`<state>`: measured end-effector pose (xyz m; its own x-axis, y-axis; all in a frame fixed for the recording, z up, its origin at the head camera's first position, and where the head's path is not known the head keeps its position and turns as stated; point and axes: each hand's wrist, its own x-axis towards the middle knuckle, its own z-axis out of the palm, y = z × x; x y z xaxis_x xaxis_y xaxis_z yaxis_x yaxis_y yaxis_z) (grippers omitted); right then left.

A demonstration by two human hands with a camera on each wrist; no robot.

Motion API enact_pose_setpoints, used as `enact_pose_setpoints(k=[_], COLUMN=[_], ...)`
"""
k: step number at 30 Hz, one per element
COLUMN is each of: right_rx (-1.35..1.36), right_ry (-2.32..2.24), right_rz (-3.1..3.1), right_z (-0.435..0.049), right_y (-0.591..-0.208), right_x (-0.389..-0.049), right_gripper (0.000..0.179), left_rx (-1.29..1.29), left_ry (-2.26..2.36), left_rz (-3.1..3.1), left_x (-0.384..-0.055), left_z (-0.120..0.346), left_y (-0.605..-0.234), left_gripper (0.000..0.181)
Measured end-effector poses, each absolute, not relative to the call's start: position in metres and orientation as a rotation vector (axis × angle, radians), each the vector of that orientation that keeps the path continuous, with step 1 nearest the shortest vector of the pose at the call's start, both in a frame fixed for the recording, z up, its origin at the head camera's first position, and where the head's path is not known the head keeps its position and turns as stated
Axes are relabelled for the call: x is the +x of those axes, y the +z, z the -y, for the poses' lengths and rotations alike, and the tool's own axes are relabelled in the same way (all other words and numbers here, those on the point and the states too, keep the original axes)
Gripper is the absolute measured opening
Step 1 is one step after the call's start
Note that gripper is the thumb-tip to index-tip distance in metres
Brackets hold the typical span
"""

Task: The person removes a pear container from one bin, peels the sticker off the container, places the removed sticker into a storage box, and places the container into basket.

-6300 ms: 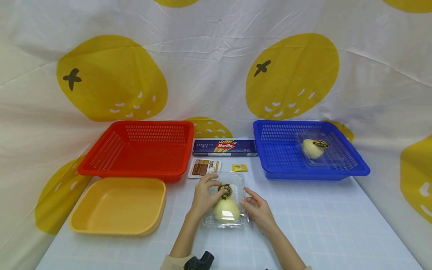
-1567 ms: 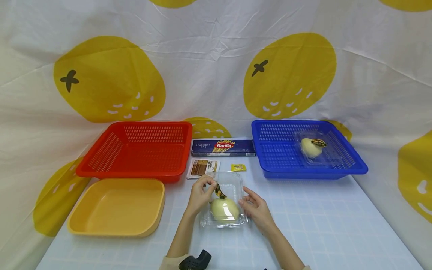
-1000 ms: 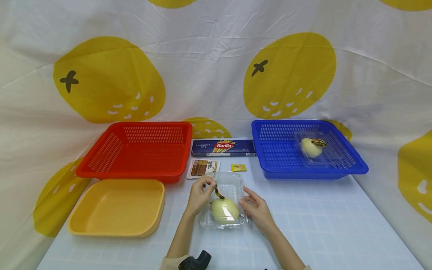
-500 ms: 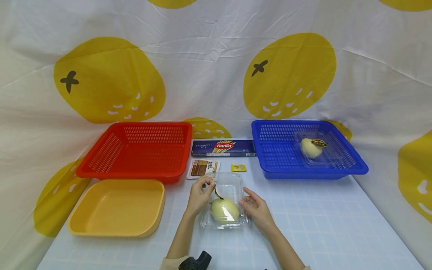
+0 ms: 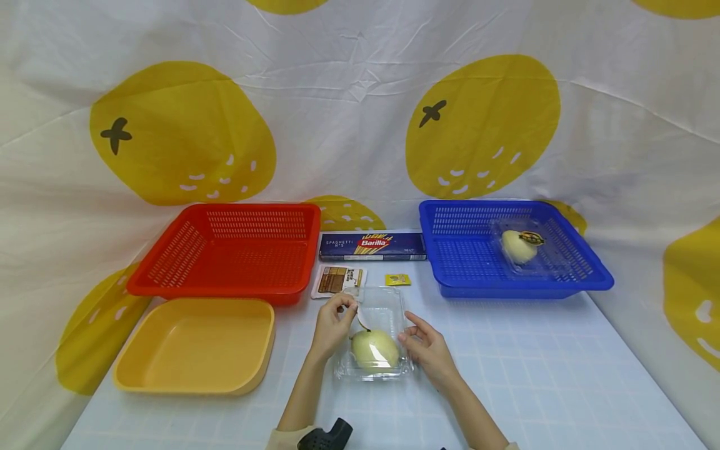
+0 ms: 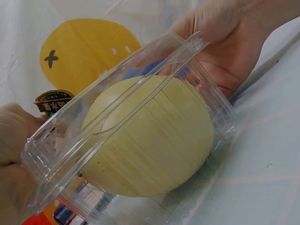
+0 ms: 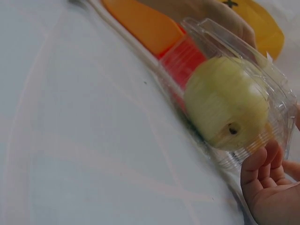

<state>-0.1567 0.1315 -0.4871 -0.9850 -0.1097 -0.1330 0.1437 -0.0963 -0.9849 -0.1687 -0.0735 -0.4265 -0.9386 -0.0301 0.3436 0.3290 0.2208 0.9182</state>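
A clear plastic clamshell box (image 5: 388, 303) stands on the table with a pale yellow-green, pear-like fruit (image 5: 375, 350) inside. My left hand (image 5: 332, 326) pinches the end of a dark label (image 5: 363, 322) at the lid. The label is curled up and its near end still meets the lid over the fruit; its printed face shows in the left wrist view beside the fingers (image 6: 14, 136). My right hand (image 5: 430, 350) holds the box's right side with bent fingers, whose tips lie against the clear wall in the right wrist view.
Behind the box are a spaghetti box (image 5: 372, 246), a brown-and-white packet (image 5: 339, 280) and a small yellow sachet (image 5: 397, 279). A red basket (image 5: 225, 290) and a yellow tub (image 5: 194, 387) stand left. The blue basket (image 5: 517, 290) at right holds another boxed fruit (image 5: 519, 247).
My left hand has gone from lying on the lid to pinching the label, which has lifted from flat and curled up toward the fingers. The right hand has kept its place.
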Motion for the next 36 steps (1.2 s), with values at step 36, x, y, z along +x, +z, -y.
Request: enact_pose_setpoints(k=[36], right_rx=[0.023], right_ry=[-2.222], right_rz=[-1.978], right_z=[-0.1315], right_y=[-0.4872], right_x=[-0.1572], right_gripper=[0.059], left_rx=[-0.230], left_ry=[-1.852], left_rz=[2.186], left_x=[-0.1674], left_z=[0.0743], left_y=[-0.4240], left_gripper=[0.005])
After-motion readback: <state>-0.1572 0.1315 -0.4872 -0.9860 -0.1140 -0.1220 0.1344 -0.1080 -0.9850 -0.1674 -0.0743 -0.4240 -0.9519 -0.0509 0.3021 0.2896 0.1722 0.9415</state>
